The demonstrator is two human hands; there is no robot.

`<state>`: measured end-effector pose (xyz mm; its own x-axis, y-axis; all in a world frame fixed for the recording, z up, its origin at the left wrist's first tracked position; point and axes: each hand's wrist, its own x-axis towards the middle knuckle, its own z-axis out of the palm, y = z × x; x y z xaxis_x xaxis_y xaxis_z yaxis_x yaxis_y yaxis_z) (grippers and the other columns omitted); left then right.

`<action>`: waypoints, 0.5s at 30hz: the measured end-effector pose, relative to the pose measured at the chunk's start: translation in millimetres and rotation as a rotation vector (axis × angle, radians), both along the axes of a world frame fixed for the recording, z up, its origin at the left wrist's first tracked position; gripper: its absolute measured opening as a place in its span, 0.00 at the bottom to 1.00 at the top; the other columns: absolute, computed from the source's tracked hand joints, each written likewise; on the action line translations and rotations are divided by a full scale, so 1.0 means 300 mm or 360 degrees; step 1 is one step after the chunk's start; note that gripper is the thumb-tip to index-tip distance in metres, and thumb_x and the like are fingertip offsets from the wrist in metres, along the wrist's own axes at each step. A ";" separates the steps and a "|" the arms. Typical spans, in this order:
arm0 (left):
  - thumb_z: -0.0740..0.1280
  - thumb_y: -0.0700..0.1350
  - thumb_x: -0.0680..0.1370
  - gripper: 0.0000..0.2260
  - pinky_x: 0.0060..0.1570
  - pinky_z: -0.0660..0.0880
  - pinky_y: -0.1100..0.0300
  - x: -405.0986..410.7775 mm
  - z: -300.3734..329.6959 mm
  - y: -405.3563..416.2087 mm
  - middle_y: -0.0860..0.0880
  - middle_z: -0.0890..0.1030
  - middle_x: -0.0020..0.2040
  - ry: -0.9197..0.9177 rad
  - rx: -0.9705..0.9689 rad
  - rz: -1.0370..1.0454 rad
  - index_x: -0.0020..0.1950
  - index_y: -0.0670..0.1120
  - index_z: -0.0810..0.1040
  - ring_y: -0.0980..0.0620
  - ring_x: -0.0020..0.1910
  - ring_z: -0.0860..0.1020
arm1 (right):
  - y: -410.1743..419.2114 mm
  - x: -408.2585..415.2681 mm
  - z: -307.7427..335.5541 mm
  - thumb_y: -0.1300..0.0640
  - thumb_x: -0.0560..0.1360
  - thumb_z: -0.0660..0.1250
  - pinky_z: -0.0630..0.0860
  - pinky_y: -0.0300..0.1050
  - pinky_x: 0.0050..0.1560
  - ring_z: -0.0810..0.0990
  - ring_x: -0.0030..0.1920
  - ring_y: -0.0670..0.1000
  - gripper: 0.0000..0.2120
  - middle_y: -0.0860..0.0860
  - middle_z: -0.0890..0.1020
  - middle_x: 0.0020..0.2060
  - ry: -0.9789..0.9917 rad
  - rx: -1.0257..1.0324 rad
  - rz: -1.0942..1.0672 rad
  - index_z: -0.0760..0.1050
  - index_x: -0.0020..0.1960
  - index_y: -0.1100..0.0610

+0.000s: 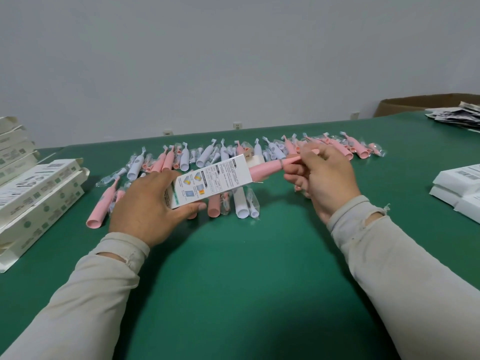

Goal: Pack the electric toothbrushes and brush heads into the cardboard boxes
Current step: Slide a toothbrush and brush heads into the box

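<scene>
My left hand (148, 203) grips a narrow white printed cardboard box (210, 181), held above the green table (233, 281) with its open end pointing right. A pink electric toothbrush (267, 168) sticks partly into that open end. My right hand (324, 175) pinches the toothbrush by its thin neck end. Behind my hands lies a long scatter of pink toothbrushes (166, 162), white toothbrushes (184, 158) and small brush heads in clear wrappers (253, 203).
A stack of white printed boxes (33, 193) lies at the left table edge. Plain white boxes (459, 185) sit at the right edge. Folded leaflets (457, 115) and a brown carton (426, 102) are at the far right.
</scene>
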<state>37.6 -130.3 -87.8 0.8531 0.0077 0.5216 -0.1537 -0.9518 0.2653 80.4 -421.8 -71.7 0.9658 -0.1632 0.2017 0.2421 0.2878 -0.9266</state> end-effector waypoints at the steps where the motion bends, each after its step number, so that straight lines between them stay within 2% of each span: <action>1: 0.62 0.75 0.63 0.38 0.44 0.72 0.53 -0.002 -0.002 -0.005 0.52 0.79 0.52 -0.0001 -0.0018 -0.0009 0.64 0.51 0.76 0.51 0.48 0.72 | 0.013 -0.011 -0.005 0.61 0.82 0.62 0.78 0.38 0.33 0.83 0.34 0.47 0.06 0.53 0.85 0.40 -0.0091 -0.0207 0.0004 0.77 0.55 0.57; 3: 0.63 0.75 0.64 0.37 0.43 0.72 0.53 -0.006 -0.005 -0.014 0.53 0.79 0.51 0.0009 -0.0047 -0.0040 0.65 0.52 0.75 0.52 0.48 0.73 | 0.046 -0.031 -0.025 0.56 0.82 0.64 0.79 0.41 0.40 0.83 0.42 0.46 0.07 0.47 0.83 0.47 -0.0333 -0.0831 0.0101 0.79 0.56 0.50; 4: 0.63 0.75 0.64 0.37 0.43 0.72 0.53 -0.005 -0.004 -0.016 0.54 0.79 0.50 0.0007 -0.0044 -0.0058 0.65 0.52 0.75 0.52 0.47 0.73 | 0.063 -0.036 -0.037 0.55 0.81 0.65 0.80 0.42 0.44 0.82 0.45 0.47 0.08 0.45 0.81 0.51 -0.0410 -0.1040 0.0161 0.79 0.59 0.48; 5: 0.63 0.75 0.64 0.37 0.42 0.72 0.53 -0.003 -0.002 -0.015 0.54 0.78 0.49 0.0005 -0.0037 -0.0070 0.64 0.52 0.76 0.52 0.47 0.73 | 0.079 -0.040 -0.043 0.55 0.81 0.66 0.80 0.43 0.46 0.82 0.45 0.48 0.10 0.44 0.80 0.52 -0.0415 -0.1074 0.0183 0.78 0.61 0.47; 6: 0.63 0.75 0.64 0.37 0.42 0.73 0.52 -0.002 0.001 -0.013 0.54 0.78 0.49 0.0009 -0.0038 -0.0071 0.63 0.52 0.76 0.51 0.46 0.73 | 0.087 -0.044 -0.041 0.57 0.80 0.66 0.81 0.43 0.47 0.82 0.44 0.48 0.09 0.44 0.80 0.51 -0.0374 -0.0963 0.0178 0.77 0.59 0.47; 8: 0.62 0.75 0.64 0.37 0.43 0.74 0.51 -0.003 0.004 -0.007 0.54 0.79 0.49 0.0023 -0.0060 -0.0058 0.63 0.52 0.76 0.51 0.46 0.74 | 0.082 -0.046 -0.028 0.63 0.79 0.67 0.82 0.47 0.50 0.84 0.43 0.49 0.11 0.45 0.84 0.43 -0.0290 -0.0707 0.0130 0.79 0.51 0.47; 11: 0.63 0.75 0.63 0.36 0.43 0.74 0.50 -0.003 0.003 -0.005 0.54 0.78 0.49 0.0037 -0.0061 -0.0044 0.63 0.53 0.76 0.51 0.46 0.73 | 0.054 -0.043 -0.018 0.66 0.76 0.69 0.82 0.50 0.55 0.85 0.46 0.52 0.14 0.46 0.86 0.40 -0.0269 -0.0728 0.0137 0.81 0.45 0.46; 13: 0.63 0.75 0.64 0.36 0.44 0.75 0.49 -0.003 0.002 -0.007 0.54 0.78 0.49 0.0043 -0.0061 -0.0046 0.63 0.53 0.76 0.51 0.46 0.73 | 0.048 -0.041 -0.021 0.66 0.76 0.70 0.81 0.45 0.55 0.84 0.45 0.47 0.15 0.44 0.85 0.41 -0.0334 -0.0808 0.0128 0.81 0.45 0.44; 15: 0.63 0.75 0.64 0.36 0.44 0.75 0.50 -0.005 0.001 -0.007 0.55 0.79 0.49 0.0045 -0.0069 -0.0059 0.63 0.53 0.76 0.51 0.47 0.74 | 0.045 -0.038 -0.026 0.64 0.77 0.70 0.77 0.33 0.49 0.80 0.42 0.38 0.14 0.40 0.83 0.42 -0.0410 -0.0941 0.0080 0.81 0.46 0.43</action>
<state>36.1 -132.5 -87.5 0.8677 -0.0021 0.4970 -0.1803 -0.9333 0.3107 68.9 -408.2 -79.4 0.8779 0.0909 0.4702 0.4777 -0.2366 -0.8461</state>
